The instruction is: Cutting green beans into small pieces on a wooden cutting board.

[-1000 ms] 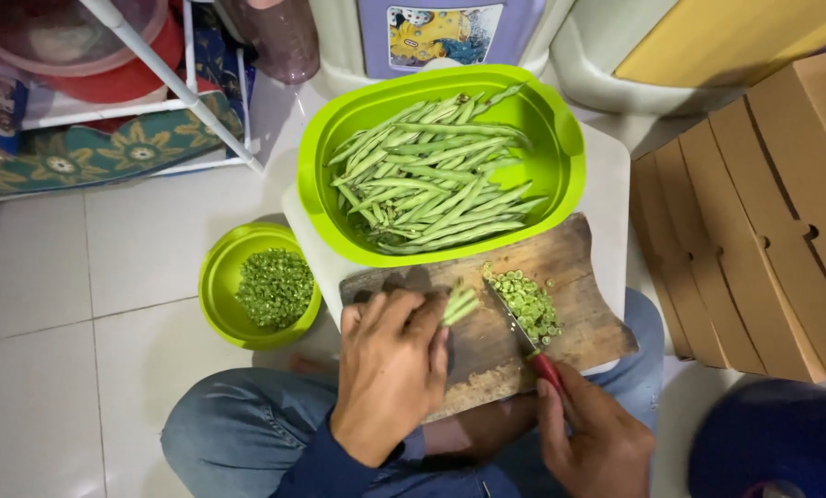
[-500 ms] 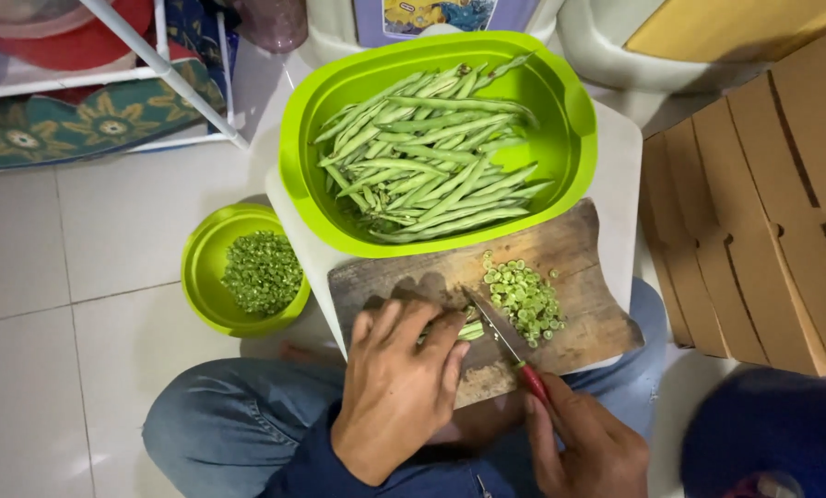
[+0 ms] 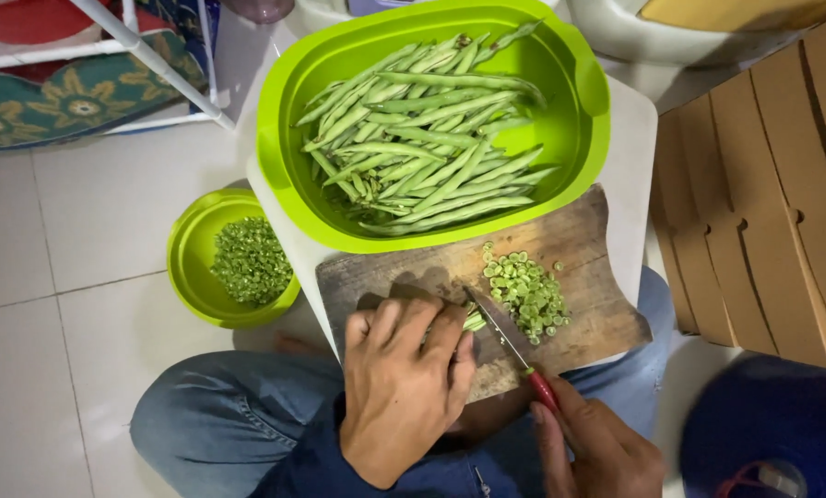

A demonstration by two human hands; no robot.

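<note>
On the worn wooden cutting board, the left hand presses a bundle of green beans flat while the right hand grips a red-handled knife, slicing. Chopped bean pieces lie right of the blade.
</note>
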